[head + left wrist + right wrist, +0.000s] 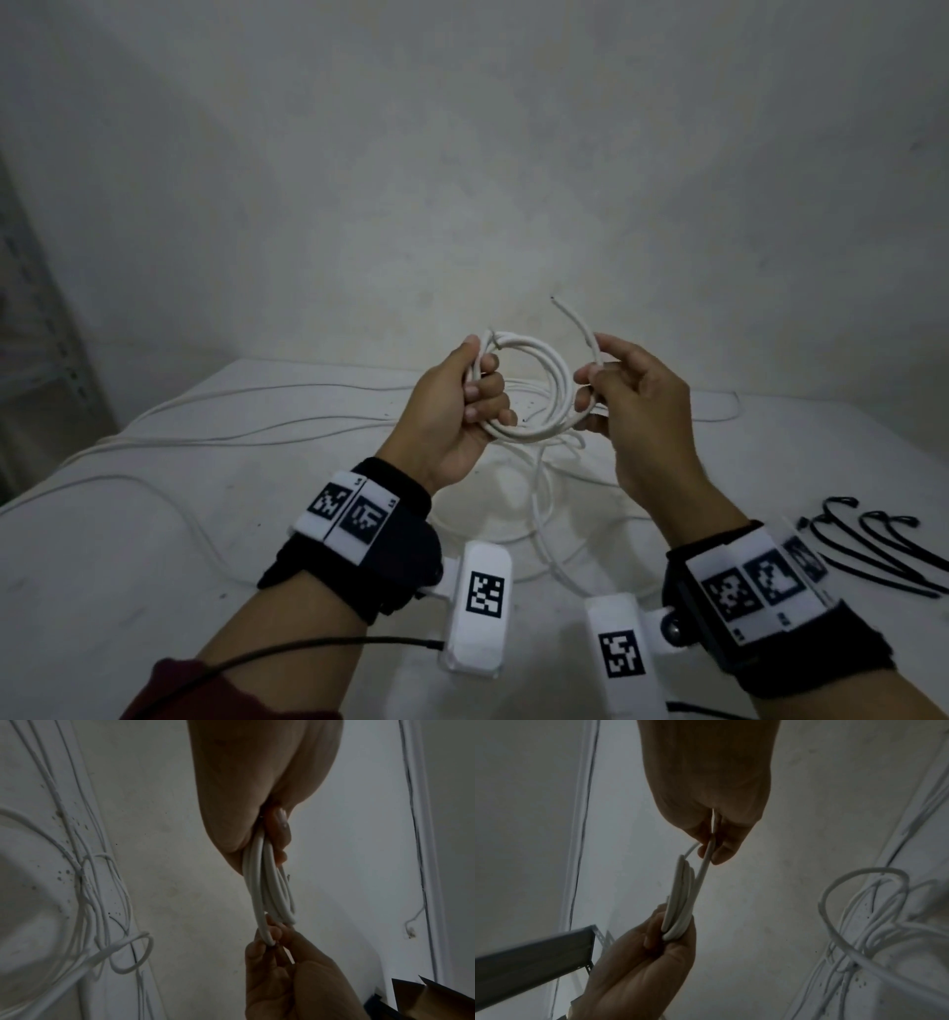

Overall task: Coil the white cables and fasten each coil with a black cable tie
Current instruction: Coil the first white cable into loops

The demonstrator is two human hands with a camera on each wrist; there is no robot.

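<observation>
Left hand (462, 406) grips the round white cable coil (534, 395); right hand (631, 411) pinches its springy tail beside the coil, which may unwind if released untied.

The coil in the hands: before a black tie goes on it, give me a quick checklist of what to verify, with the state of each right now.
1. Coil loops gathered in the left hand: ok.
2. Loose end tucked into the coil: not ok; it sticks up past the right hand, which pinches the cable.
3. A hand free to fetch a tie: not ok; both grip the coil.
4. Black cable ties on the table, at the right: ok.
5. Coil clear of the other white cables on the table: cannot tell.
</observation>
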